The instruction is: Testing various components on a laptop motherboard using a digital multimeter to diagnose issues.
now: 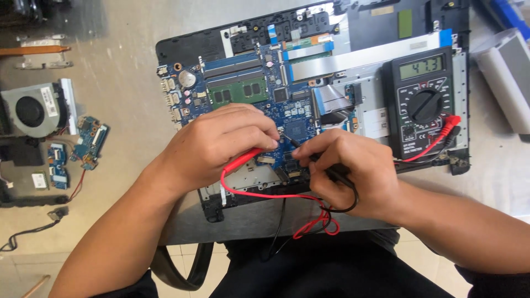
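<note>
An opened laptop base [182, 41] lies on the table with its blue motherboard [298, 124] exposed. My left hand [221, 146] grips a red test probe [243, 160], its tip pressed on the board near the middle. My right hand [350, 171] pinches a black test probe [301, 148] whose tip touches the board just right of the red one. Red and black leads [314, 218] loop below the hands and run to a black digital multimeter [424, 105] resting on the laptop's right side, its display lit.
A green memory stick [237, 91] sits in the board. At the left lie a cooling fan [33, 110], small blue circuit boards [88, 140] and a copper heat pipe [33, 51]. A white box [505, 77] stands at the right edge.
</note>
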